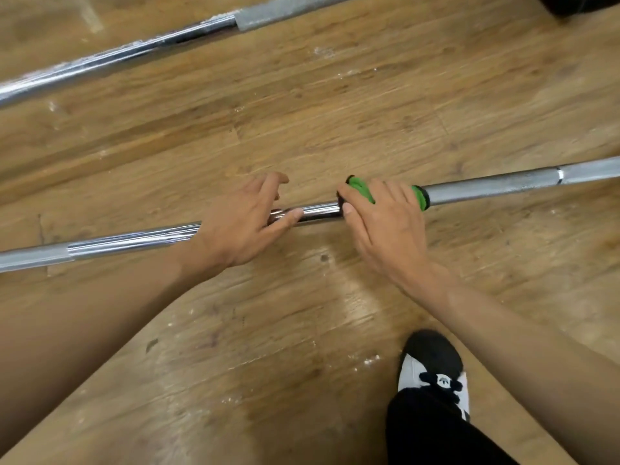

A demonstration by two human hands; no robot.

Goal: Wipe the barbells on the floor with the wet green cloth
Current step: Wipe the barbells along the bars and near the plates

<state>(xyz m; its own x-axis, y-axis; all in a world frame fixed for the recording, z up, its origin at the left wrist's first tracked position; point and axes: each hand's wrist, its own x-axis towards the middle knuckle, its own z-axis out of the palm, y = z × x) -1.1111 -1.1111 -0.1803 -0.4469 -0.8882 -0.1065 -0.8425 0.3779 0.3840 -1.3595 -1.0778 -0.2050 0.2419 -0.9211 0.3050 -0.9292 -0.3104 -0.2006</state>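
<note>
Both hands reach forward: left (246, 219) loosely spread, right (385, 218) curled palm-down.

Warm brown wood-grain floor (302, 112), streaked darker along the planks, flecked with white specks. Silver-grey near barbell (486, 187): mirror-bright chrome at mid-length, duller matte grey with a fine speckled knurl toward the floor's right edge. Same chrome and speckled grey on the far barbell (134, 52) by the floor's top-left corner. Bright green cloth (365, 193) with black edging. Black-and-white shoe (432, 367) with black laces, and a plain black trouser leg (432, 431), near the floor's bottom edge.
</note>
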